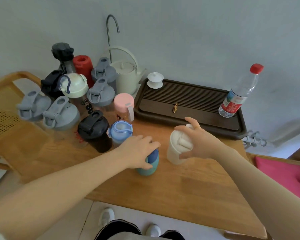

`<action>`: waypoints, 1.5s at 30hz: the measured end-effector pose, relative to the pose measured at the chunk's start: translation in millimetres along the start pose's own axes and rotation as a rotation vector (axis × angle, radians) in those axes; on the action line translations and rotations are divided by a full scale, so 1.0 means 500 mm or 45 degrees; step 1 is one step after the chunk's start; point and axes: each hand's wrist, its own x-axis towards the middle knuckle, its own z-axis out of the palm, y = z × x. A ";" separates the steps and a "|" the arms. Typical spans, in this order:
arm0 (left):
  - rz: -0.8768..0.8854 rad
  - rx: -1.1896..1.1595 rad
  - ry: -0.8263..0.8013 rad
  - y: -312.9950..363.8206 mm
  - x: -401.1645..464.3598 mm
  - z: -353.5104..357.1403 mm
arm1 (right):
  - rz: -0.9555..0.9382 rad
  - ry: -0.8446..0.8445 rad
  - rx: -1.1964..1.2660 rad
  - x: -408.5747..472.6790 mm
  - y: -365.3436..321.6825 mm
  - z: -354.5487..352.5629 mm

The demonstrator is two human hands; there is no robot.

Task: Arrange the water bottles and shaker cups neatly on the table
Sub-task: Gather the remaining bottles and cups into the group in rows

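Observation:
My left hand (139, 153) grips the top of a teal bottle with a dark blue lid (148, 168) standing near the middle of the wooden table (180, 187). To its right, my right hand (197, 141) closes around a white cup with a lid (177, 148). Behind my left hand stand a light blue bottle (120, 131), a black shaker cup (94, 130) and a pink-lidded bottle (123, 104). Several grey-lidded shakers (60, 115) and other bottles crowd the table's back left. A clear water bottle with a red cap (239, 94) stands on the tea tray.
A dark wooden tea tray (189, 108) with a white lidded tea bowl (155, 80) fills the back right. A cream kettle (125, 73) under a curved spout stands by the wall. A wooden chair (5, 101) is at left, a red cushion (284, 174) at right.

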 end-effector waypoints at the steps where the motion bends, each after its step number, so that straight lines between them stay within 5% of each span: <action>1: -0.032 -0.028 0.056 -0.002 0.016 -0.018 | 0.001 0.025 0.058 -0.001 0.004 0.005; 7: -0.259 -0.211 0.214 -0.077 0.124 -0.111 | -0.044 0.171 0.283 0.001 0.013 0.028; 17: -0.174 0.273 -0.010 -0.158 0.180 -0.057 | -0.148 0.179 0.327 0.038 -0.054 0.058; 22: -0.019 -0.141 0.082 -0.185 0.124 -0.108 | -0.119 0.241 0.535 0.055 -0.100 0.076; 25: -0.089 -0.183 0.230 -0.203 0.049 -0.119 | -0.016 0.231 0.869 0.061 -0.109 0.102; 28: -0.094 -0.230 0.155 -0.218 -0.021 -0.092 | 0.038 0.227 1.033 0.070 -0.114 0.122; 45: -0.023 -0.239 0.037 -0.234 -0.041 -0.025 | -0.005 0.259 0.866 0.091 -0.157 0.106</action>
